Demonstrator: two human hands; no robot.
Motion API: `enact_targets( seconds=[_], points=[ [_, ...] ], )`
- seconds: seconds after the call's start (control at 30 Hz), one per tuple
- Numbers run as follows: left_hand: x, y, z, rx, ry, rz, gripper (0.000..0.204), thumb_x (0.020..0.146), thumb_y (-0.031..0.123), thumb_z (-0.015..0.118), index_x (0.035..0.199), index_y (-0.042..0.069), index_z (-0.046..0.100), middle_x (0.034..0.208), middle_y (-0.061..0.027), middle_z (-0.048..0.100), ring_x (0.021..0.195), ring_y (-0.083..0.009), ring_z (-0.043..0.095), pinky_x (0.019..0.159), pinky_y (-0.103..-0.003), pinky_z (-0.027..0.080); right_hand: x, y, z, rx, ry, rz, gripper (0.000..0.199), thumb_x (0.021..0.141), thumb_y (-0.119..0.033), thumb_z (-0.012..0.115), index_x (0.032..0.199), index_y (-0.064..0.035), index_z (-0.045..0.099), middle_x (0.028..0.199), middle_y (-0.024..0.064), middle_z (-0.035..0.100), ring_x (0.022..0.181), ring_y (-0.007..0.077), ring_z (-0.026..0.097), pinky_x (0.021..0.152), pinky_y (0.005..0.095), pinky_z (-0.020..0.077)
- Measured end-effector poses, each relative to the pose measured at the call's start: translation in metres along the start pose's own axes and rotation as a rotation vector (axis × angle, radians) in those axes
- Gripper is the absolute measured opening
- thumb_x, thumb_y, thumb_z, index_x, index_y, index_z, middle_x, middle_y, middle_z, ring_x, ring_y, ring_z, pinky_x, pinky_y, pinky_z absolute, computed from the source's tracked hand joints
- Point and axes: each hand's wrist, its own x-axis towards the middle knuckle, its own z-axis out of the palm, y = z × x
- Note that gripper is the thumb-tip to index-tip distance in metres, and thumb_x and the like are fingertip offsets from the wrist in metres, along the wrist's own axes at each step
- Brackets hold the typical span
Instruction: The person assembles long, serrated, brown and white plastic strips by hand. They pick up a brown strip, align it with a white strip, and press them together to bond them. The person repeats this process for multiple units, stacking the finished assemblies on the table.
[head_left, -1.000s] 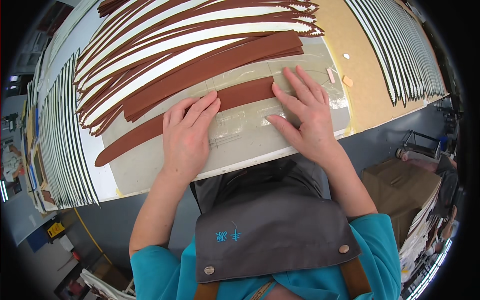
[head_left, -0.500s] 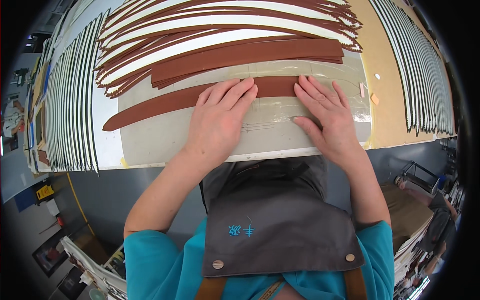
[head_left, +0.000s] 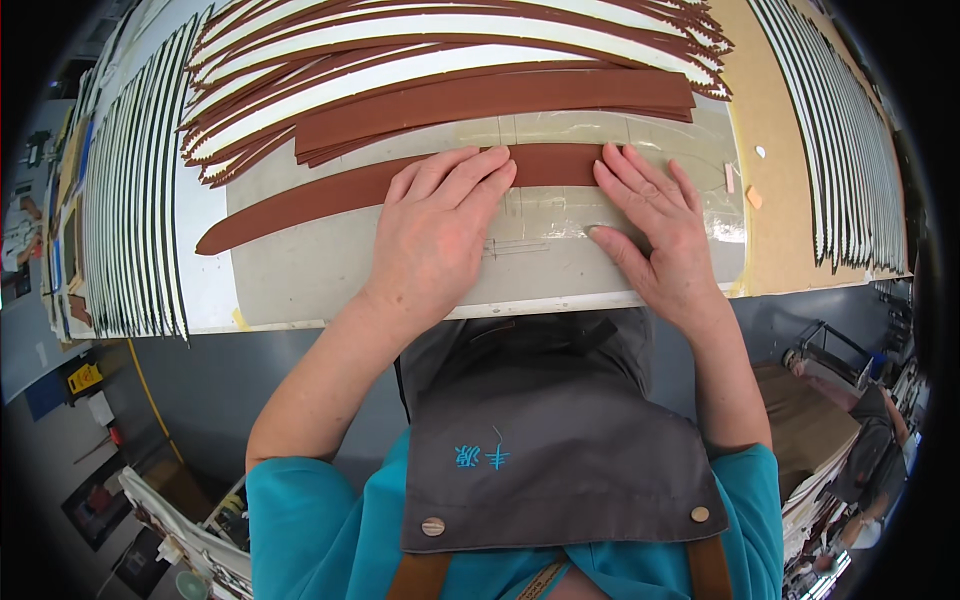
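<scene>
Both hands are lying flat, palms down, on the bench (head_left: pixel 800 270), fingers spread and not curled; neither grip is clenched on anything.

The left hand (head_left: pixel 435 235) is pressing its fingertips onto the long brown leather strip (head_left: pixel 300 205), which is running across the grey work mat (head_left: pixel 300 270) from lower left toward the right. The right hand (head_left: pixel 660 235) is resting its fingertips on the same strip's right stretch, thumb lying on the clear glossy sheet (head_left: pixel 560 215) under it. The middle of the strip is sitting between the two hands, just in front of the person's grey apron (head_left: pixel 550 440).

Beyond it, a stack of wider brown strips (head_left: pixel 500 100) is lying near, and further back a fan of narrow brown strips (head_left: pixel 450 40) is spreading over the white surface. Rows of dark-edged white pieces (head_left: pixel 130 200) are lining the left side, and more (head_left: pixel 840 130) the right.

Judgement: smoothing this strip well is calling for even, flat finger pressure, both hands working outward from the middle, keeping the strip straight along the sheet so no ripple is getting trapped.
</scene>
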Motion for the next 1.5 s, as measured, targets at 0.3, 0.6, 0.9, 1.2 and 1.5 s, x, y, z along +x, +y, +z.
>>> enact_targets(
  seconds=[0.3,0.6,0.9,1.2,1.5],
  points=[
    [-0.001,0.001,0.001,0.025,-0.011,-0.001,0.041,0.090,0.003,0.066,0.130,0.009,0.067,0.137,-0.0020,0.064,0.126,-0.0264,0.057,0.106,-0.042,0.042,0.000,0.001,0.001,0.032,0.013,0.003,0.053,0.090,-0.024,0.076,0.139,-0.0113,0.063,0.149,0.0056,0.058,0.142,0.0248,0.049,0.120,0.0492,0.0315],
    [-0.002,0.003,0.002,0.098,-0.024,-0.023,0.042,0.091,0.002,0.062,0.132,0.009,0.066,0.139,-0.0021,0.063,0.128,-0.0271,0.056,0.107,-0.042,0.042,-0.003,0.004,0.007,0.067,0.116,0.000,0.057,0.085,-0.029,0.080,0.136,-0.0078,0.064,0.151,0.0115,0.055,0.142,0.0300,0.048,0.118,0.0500,0.0325],
    [-0.002,0.003,0.002,0.081,-0.021,-0.019,0.039,0.093,0.002,0.061,0.131,0.008,0.067,0.138,-0.0028,0.064,0.127,-0.0279,0.056,0.107,-0.042,0.042,-0.009,0.006,0.008,0.000,0.196,0.045,0.069,0.079,-0.035,0.085,0.137,-0.0042,0.063,0.156,0.0204,0.046,0.146,0.0373,0.041,0.116,0.0515,0.0320],
    [-0.003,0.000,0.004,0.029,-0.010,-0.042,0.038,0.093,0.005,0.064,0.130,0.010,0.068,0.137,-0.0029,0.064,0.126,-0.0276,0.057,0.106,-0.040,0.041,-0.007,0.009,0.004,-0.047,0.191,0.036,0.056,0.082,-0.030,0.082,0.131,-0.0054,0.067,0.153,0.0216,0.049,0.144,0.0378,0.043,0.116,0.0527,0.0343],
    [-0.002,0.000,0.003,0.000,0.021,-0.046,0.037,0.092,0.011,0.069,0.129,0.009,0.069,0.135,-0.0023,0.065,0.125,-0.0268,0.057,0.107,-0.041,0.040,-0.044,0.095,-0.050,0.205,0.491,0.610,0.030,0.085,-0.013,0.079,0.114,-0.0062,0.076,0.119,0.0090,0.068,0.080,0.0124,0.065,0.078,0.0288,0.0537]
  ],
)
